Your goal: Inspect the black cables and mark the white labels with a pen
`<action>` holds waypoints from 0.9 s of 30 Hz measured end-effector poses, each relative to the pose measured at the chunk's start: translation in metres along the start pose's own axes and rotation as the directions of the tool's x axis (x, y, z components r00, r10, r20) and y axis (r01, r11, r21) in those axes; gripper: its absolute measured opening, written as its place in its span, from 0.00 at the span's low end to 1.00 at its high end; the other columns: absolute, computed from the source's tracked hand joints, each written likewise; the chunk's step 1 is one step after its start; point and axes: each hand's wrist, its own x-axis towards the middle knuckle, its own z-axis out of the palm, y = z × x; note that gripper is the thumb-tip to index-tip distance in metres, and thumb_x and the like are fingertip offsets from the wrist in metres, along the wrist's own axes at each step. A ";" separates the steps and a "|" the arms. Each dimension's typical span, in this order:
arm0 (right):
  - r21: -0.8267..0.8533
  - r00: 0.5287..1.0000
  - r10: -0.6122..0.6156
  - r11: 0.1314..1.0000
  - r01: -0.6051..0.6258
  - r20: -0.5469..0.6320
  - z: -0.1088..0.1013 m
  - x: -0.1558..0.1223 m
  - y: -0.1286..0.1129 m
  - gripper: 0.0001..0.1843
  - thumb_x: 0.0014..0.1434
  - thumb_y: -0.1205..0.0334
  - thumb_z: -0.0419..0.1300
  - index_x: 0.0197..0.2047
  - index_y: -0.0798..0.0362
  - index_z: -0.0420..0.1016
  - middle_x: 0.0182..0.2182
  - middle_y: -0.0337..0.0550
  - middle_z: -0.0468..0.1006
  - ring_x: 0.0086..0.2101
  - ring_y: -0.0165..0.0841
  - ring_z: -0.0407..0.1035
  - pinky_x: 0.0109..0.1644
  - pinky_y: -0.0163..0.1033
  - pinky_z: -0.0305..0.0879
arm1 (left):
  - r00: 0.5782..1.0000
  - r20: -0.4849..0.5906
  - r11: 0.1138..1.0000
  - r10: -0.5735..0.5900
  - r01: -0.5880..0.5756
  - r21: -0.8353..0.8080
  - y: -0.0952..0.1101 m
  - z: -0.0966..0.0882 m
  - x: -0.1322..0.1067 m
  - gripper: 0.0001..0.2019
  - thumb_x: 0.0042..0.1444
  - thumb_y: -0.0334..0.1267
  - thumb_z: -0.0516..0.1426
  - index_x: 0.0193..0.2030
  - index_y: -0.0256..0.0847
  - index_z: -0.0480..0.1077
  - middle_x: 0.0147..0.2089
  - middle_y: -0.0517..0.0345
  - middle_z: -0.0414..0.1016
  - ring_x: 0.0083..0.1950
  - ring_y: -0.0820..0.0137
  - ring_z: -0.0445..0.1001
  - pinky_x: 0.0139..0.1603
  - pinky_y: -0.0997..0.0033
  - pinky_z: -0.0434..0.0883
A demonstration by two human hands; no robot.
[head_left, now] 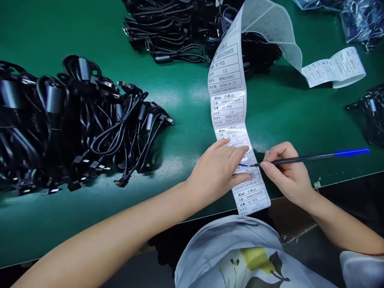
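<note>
A long strip of printed white labels (228, 105) runs up the bench (90, 236) from its near edge toward the far side, its loose end curling away to the right. The right hand (288, 174) grips a blue-ended pen (312, 159), its tip at one label, while the left hand (216, 172) lies open across the strip — pressing it flat, not clenched. Coiled black cables (72, 124) heap toward the bench's left side, with another bundle (168, 36) along the far edge.

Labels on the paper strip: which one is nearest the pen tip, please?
The label half covered by the left hand, directly above the fully visible bottom label; the pen in the right hand points at it.
</note>
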 end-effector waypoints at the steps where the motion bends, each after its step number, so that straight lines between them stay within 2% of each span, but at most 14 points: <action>1: 0.010 1.000 -0.004 1.000 0.004 0.004 0.001 0.000 0.000 0.07 0.67 0.61 0.59 0.40 0.47 0.63 0.30 0.36 0.64 0.26 0.31 0.59 0.28 0.38 0.54 | 1.000 -0.006 1.000 0.000 0.000 -0.006 0.000 0.000 0.000 0.28 0.59 0.51 0.62 0.58 0.34 0.63 0.42 0.53 0.80 0.47 0.63 0.79 0.66 0.52 0.66; 9: -0.027 1.000 -0.015 1.000 0.014 -0.024 0.004 0.000 0.001 0.08 0.67 0.64 0.59 0.39 0.47 0.62 0.30 0.35 0.61 0.26 0.30 0.57 0.28 0.39 0.55 | 0.999 0.009 0.999 -0.045 0.045 -0.005 0.000 -0.001 0.001 0.22 0.63 0.46 0.60 0.58 0.35 0.66 0.39 0.57 0.79 0.44 0.65 0.79 0.67 0.55 0.65; 13: -0.069 0.999 -0.048 0.997 0.046 -0.017 0.005 0.000 0.000 0.08 0.66 0.65 0.60 0.39 0.47 0.62 0.30 0.35 0.62 0.26 0.29 0.58 0.28 0.38 0.55 | 0.999 0.033 0.999 0.040 -0.040 -0.009 0.000 -0.004 0.004 0.17 0.63 0.41 0.60 0.56 0.38 0.69 0.34 0.61 0.78 0.38 0.68 0.78 0.67 0.55 0.65; 16: -0.090 0.998 -0.057 0.994 0.055 -0.014 0.005 0.000 0.000 0.08 0.66 0.66 0.59 0.39 0.48 0.62 0.31 0.35 0.63 0.26 0.28 0.58 0.28 0.38 0.56 | 0.997 0.036 0.996 0.074 -0.072 -0.055 -0.002 -0.005 0.005 0.13 0.63 0.40 0.59 0.52 0.38 0.72 0.35 0.60 0.79 0.37 0.70 0.78 0.69 0.56 0.64; 27: -0.089 0.997 -0.072 0.994 0.070 -0.020 0.005 -0.001 0.001 0.09 0.67 0.67 0.59 0.39 0.48 0.61 0.31 0.34 0.62 0.26 0.27 0.58 0.28 0.37 0.56 | 0.997 0.028 0.994 0.065 -0.063 -0.087 -0.004 -0.004 0.006 0.19 0.59 0.44 0.63 0.54 0.37 0.72 0.37 0.58 0.81 0.38 0.70 0.79 0.68 0.56 0.65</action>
